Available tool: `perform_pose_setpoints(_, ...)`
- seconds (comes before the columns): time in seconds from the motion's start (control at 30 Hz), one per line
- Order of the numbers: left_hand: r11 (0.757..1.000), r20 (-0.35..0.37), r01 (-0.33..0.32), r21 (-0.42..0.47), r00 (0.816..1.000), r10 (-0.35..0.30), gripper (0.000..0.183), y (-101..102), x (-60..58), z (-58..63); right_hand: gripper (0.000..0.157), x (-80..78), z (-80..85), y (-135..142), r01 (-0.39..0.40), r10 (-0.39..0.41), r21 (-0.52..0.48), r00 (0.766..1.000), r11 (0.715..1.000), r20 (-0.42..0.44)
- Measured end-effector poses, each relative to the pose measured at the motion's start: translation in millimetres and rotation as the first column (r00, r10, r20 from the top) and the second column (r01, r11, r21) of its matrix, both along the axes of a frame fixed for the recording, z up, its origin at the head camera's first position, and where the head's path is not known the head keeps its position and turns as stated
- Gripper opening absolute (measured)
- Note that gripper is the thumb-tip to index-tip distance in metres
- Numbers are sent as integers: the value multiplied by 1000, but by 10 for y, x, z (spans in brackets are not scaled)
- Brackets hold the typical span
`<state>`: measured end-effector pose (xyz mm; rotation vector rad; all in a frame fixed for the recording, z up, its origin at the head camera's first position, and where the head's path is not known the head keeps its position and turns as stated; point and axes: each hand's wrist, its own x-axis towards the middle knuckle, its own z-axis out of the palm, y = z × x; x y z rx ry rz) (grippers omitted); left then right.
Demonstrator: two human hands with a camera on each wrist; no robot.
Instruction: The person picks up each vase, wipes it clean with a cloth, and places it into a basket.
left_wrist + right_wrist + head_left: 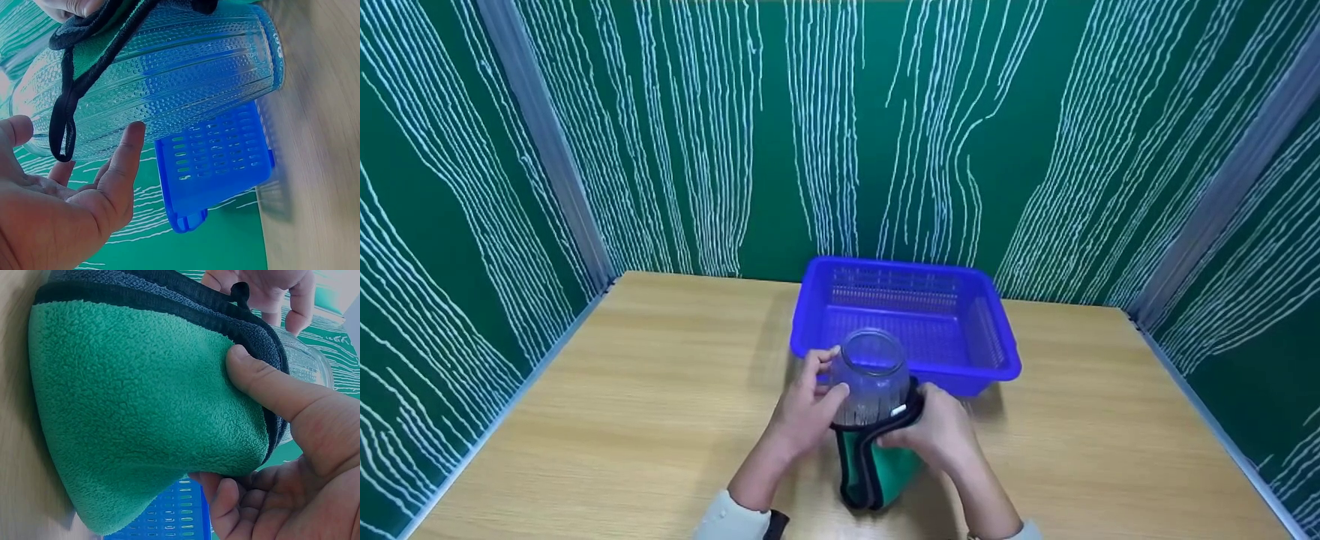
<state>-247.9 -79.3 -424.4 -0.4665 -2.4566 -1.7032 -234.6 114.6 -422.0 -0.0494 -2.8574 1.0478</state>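
Observation:
A clear ribbed glass jar (pixel 871 386) stands upright on the table, its open mouth upward. Wrapped against its near and right side is a green towel (pixel 140 388) with a grey reverse, black edging and a small hanging loop (pixel 63 126). My right hand (pixel 943 427) grips the towel's upper edge, thumb on the green face and fingers underneath, against the jar. At the jar's left, my left hand (pixel 808 405) is spread loosely, fingertips right at the glass near the neck. The left wrist view shows its palm away from the jar.
Behind the jar sits a blue plastic basket (pixel 1005 352) with slotted walls, very close to it. The wooden table (pixel 660 390) is bounded at the back and sides by green panels (pixel 772 150) with white wavy lines.

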Motion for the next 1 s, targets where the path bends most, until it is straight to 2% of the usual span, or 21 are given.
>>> perform_pose_setpoints(0.5, 1000, 25, 3, 0, 1000, -3, 28, -3, 17, 1, 78, 11, 11, 6, 18, -18, -1, 999, 1000, 31)
perform_pose_setpoints(0.63, 1000, 44, 6, 10, 999, -6, 28, 5, 103, 122, 78, 9, 3, 6, 16, -16, -5, 999, 1000, 29)
perform_pose_setpoints(0.7, 1000, 43, 5, 13, 999, -6, 28, 4, 105, 126, 78, 12, 7, 7, 14, -14, -10, 1000, 1000, 28)
perform_pose_setpoints(0.8, 1000, 53, 3, 12, 999, -4, 29, 12, 159, 215, 77, 13, 16, 9, 14, -14, -13, 1000, 1000, 25)
perform_pose_setpoints(0.87, 1000, 53, 3, 12, 999, -3, 29, 7, 115, 159, 77, 15, 22, 8, 12, -12, -16, 1000, 1000, 24)
perform_pose_setpoints(0.93, 1000, 63, 5, 15, 998, -6, 30, 7, 107, 156, 77, 17, 23, 7, 12, -12, -16, 1000, 1000, 20)
perform_pose_setpoints(1.0, 1000, 55, 7, 12, 998, -8, 30, -1, 42, 58, 75, 21, 22, 7, 10, -9, -17, 1000, 1000, 13)
